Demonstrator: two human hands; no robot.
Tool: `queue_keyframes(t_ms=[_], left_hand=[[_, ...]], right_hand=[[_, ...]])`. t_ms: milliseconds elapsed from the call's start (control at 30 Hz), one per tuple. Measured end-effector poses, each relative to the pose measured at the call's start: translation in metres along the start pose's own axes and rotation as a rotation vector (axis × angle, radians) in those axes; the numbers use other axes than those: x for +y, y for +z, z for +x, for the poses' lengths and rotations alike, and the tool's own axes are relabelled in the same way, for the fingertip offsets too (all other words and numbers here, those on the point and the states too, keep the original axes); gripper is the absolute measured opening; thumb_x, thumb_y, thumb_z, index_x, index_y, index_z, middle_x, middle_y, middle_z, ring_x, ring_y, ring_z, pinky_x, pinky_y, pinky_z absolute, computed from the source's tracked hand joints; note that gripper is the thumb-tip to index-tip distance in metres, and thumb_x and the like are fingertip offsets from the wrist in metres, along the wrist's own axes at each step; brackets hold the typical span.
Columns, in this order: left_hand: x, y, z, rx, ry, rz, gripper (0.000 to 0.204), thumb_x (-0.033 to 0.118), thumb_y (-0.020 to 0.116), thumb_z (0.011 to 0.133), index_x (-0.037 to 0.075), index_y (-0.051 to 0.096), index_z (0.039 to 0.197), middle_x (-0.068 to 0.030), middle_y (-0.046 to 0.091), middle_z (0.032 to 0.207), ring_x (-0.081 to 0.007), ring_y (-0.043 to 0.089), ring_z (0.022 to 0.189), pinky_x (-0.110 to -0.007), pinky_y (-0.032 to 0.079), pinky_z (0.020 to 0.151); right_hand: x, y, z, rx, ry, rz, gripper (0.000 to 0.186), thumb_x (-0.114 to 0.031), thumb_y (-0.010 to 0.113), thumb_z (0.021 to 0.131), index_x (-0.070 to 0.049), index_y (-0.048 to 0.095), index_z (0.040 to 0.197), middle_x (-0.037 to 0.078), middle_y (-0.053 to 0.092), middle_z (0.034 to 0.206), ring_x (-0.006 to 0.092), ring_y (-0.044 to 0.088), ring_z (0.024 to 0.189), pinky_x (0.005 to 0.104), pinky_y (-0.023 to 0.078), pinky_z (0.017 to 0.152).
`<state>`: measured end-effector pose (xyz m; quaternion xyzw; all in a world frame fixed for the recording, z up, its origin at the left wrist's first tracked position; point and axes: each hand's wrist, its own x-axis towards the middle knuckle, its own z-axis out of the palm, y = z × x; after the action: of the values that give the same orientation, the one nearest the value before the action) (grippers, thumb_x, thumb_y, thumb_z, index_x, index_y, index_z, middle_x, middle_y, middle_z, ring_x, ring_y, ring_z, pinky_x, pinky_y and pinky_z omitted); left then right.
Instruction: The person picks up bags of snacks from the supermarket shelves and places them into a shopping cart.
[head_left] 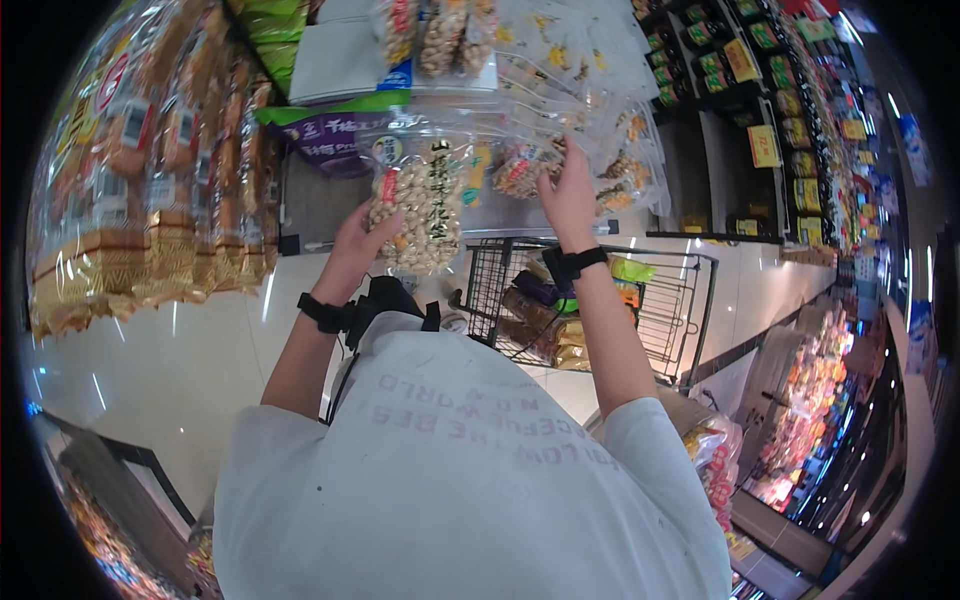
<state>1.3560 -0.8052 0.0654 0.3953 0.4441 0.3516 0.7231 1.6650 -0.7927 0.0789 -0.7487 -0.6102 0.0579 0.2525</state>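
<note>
In front of me a clear bag of peanuts [425,210] stands upright over the edge of a shelf. My left hand [362,240] grips its lower left side, fingers closed on the plastic. To its right, my right hand [570,195] reaches onto the shelf, its thumb and fingers at a smaller clear bag of reddish-brown nuts [525,170]. The right fingers seem to pinch that bag's right edge. Behind the peanuts lies a purple and green snack bag [325,130].
A black wire shopping cart [690,310] holding several packages stands below my right forearm. Long packaged breads [150,180] hang at the left. More clear snack bags [445,40] lie farther back, and dark racks of jars [705,60] rise at the right.
</note>
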Motion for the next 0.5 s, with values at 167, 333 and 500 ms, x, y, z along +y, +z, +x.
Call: queue_keyframes(t_ms=[167, 333, 500], left_hand=[[-0.009, -0.007, 0.002, 0.040, -0.033, -0.122, 0.043, 0.032, 0.057, 0.091, 0.004, 0.052, 0.122, -0.0002, 0.060, 0.102, -0.0063, 0.056, 0.090, -0.022, 0.046, 0.076], [-0.009, -0.010, 0.001, 0.067, 0.014, -0.062, 0.042, 0.034, 0.055, 0.091, 0.004, 0.053, 0.120, 0.0006, 0.060, 0.100, -0.0055, 0.056, 0.087, -0.021, 0.045, 0.073], [-0.013, -0.009, 0.010, 0.071, 0.031, 0.039, 0.042, 0.033, 0.057, 0.091, 0.002, 0.053, 0.119, -0.0010, 0.060, 0.101, -0.0065, 0.054, 0.090, -0.022, 0.044, 0.077]], right_hand=[[0.002, 0.003, 0.000, 0.002, -0.066, -0.158, 0.026, -0.011, 0.059, 0.081, -0.007, 0.060, 0.107, 0.015, 0.060, 0.094, 0.0348, 0.059, 0.079, 0.0416, 0.048, 0.066], [0.003, 0.004, -0.001, 0.124, -0.106, -0.029, 0.012, -0.009, 0.058, 0.082, -0.003, 0.066, 0.088, 0.015, 0.061, 0.080, 0.0345, 0.059, 0.074, 0.0408, 0.047, 0.065], [0.010, 0.000, 0.000, 0.167, 0.040, 0.057, 0.011, -0.009, 0.058, 0.082, -0.002, 0.066, 0.088, 0.016, 0.062, 0.079, 0.0347, 0.060, 0.073, 0.0401, 0.047, 0.066]])
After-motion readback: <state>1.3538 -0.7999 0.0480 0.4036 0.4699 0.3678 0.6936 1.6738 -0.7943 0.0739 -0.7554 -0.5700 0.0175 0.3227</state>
